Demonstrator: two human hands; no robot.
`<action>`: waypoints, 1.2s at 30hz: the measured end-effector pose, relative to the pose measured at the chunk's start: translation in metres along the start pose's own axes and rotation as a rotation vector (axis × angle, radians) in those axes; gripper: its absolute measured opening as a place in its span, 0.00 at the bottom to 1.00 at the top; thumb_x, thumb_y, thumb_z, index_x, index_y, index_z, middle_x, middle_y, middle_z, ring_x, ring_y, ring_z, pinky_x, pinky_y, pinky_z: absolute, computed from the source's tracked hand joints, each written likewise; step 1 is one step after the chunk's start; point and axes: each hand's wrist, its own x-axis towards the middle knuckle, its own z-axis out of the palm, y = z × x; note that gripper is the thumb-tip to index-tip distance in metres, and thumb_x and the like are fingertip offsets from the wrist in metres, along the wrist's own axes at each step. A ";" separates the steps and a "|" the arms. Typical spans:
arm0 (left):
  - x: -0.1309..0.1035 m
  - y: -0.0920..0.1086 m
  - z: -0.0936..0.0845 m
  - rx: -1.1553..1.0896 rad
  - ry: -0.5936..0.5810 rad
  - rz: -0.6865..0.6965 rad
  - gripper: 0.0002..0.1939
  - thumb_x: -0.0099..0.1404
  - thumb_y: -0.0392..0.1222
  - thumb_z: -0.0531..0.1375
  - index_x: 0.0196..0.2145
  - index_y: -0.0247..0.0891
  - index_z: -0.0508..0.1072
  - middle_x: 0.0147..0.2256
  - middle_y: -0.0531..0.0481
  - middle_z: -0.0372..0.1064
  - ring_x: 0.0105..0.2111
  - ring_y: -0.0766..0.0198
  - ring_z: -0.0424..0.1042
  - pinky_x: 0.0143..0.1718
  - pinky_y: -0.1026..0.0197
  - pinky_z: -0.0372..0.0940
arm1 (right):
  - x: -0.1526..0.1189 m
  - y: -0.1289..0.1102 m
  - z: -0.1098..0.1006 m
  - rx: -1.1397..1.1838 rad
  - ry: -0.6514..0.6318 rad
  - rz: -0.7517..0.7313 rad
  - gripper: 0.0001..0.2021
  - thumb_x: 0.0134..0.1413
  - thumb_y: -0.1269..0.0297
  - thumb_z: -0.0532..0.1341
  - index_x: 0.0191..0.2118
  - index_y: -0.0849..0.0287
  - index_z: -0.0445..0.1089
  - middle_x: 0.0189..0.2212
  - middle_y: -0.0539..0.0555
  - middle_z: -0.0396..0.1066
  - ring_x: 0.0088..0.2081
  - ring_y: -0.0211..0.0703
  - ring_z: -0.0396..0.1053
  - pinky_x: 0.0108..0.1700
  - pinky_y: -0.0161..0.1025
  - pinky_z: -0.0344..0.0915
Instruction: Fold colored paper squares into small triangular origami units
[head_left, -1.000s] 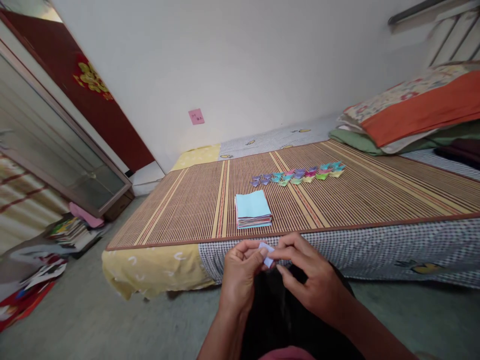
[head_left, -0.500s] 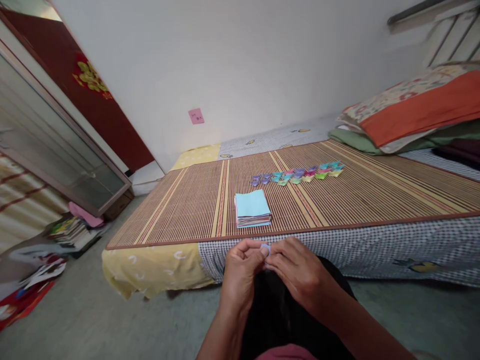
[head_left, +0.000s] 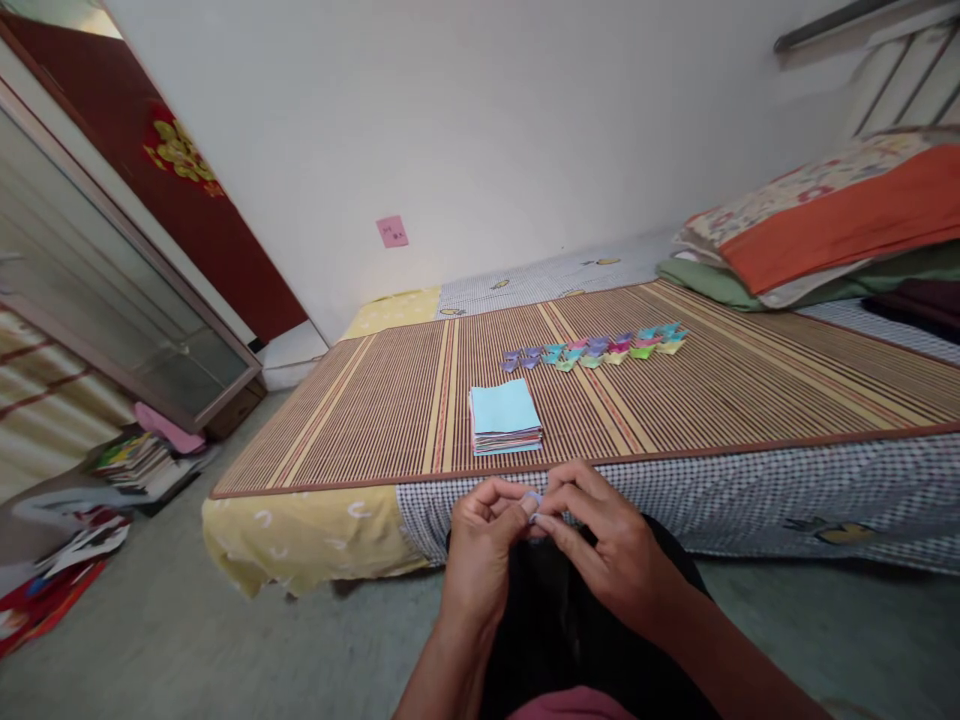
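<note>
A small piece of lilac paper (head_left: 534,500) is pinched between my hands, just in front of the bed's edge; fingers cover most of it. My left hand (head_left: 487,530) is closed on its left side, thumb on top. At its right side are the thumb and fingertips of my right hand (head_left: 600,530), closed on the paper with the fingers somewhat spread. Beyond them, a stack of square paper sheets (head_left: 505,410), light blue on top, lies on the woven mat. Several folded paper pieces (head_left: 592,350) in purple, teal, pink, yellow and green lie in rows farther back.
The striped mat (head_left: 360,410) covers the bed, over a checked and yellow sheet (head_left: 315,530). Pillows (head_left: 840,220) are piled at the right. Books (head_left: 135,462) and papers lie on the left floor near a glass-panelled door (head_left: 135,250). A pink note (head_left: 392,231) is on the wall.
My right hand's fingers have lifted and spread a little around the lilac paper. My left hand keeps nearly the same place. The sheets and folded pieces have not moved.
</note>
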 end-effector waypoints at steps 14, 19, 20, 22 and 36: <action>0.000 0.001 -0.004 0.045 -0.031 0.011 0.15 0.53 0.47 0.76 0.30 0.34 0.80 0.24 0.50 0.77 0.24 0.66 0.75 0.28 0.66 0.72 | 0.004 0.001 0.001 0.036 -0.009 0.040 0.09 0.65 0.76 0.58 0.36 0.55 0.66 0.34 0.51 0.68 0.38 0.44 0.69 0.41 0.39 0.68; -0.002 0.006 -0.010 0.056 -0.117 -0.001 0.14 0.55 0.45 0.75 0.35 0.33 0.82 0.31 0.46 0.82 0.29 0.63 0.79 0.36 0.63 0.74 | 0.004 0.000 0.001 0.055 0.019 0.043 0.09 0.65 0.77 0.58 0.36 0.55 0.67 0.36 0.52 0.69 0.40 0.44 0.70 0.43 0.39 0.67; -0.002 0.006 -0.011 0.053 -0.137 -0.005 0.14 0.55 0.43 0.76 0.36 0.34 0.82 0.33 0.45 0.82 0.31 0.64 0.79 0.38 0.64 0.74 | 0.005 0.000 0.001 0.062 0.027 0.039 0.09 0.65 0.77 0.59 0.36 0.55 0.67 0.36 0.52 0.70 0.41 0.44 0.71 0.44 0.39 0.67; -0.003 0.006 -0.012 0.042 -0.149 0.002 0.14 0.54 0.41 0.76 0.38 0.34 0.83 0.35 0.45 0.83 0.33 0.64 0.80 0.40 0.65 0.73 | 0.006 -0.001 0.000 0.078 0.040 0.031 0.09 0.65 0.77 0.59 0.36 0.55 0.68 0.37 0.52 0.70 0.42 0.44 0.72 0.45 0.39 0.67; -0.010 0.000 0.000 0.093 -0.015 0.146 0.12 0.58 0.46 0.74 0.36 0.36 0.83 0.33 0.46 0.83 0.32 0.62 0.81 0.38 0.64 0.74 | 0.008 -0.004 0.006 0.128 0.120 0.150 0.08 0.62 0.75 0.62 0.33 0.55 0.68 0.38 0.52 0.72 0.44 0.44 0.73 0.46 0.37 0.68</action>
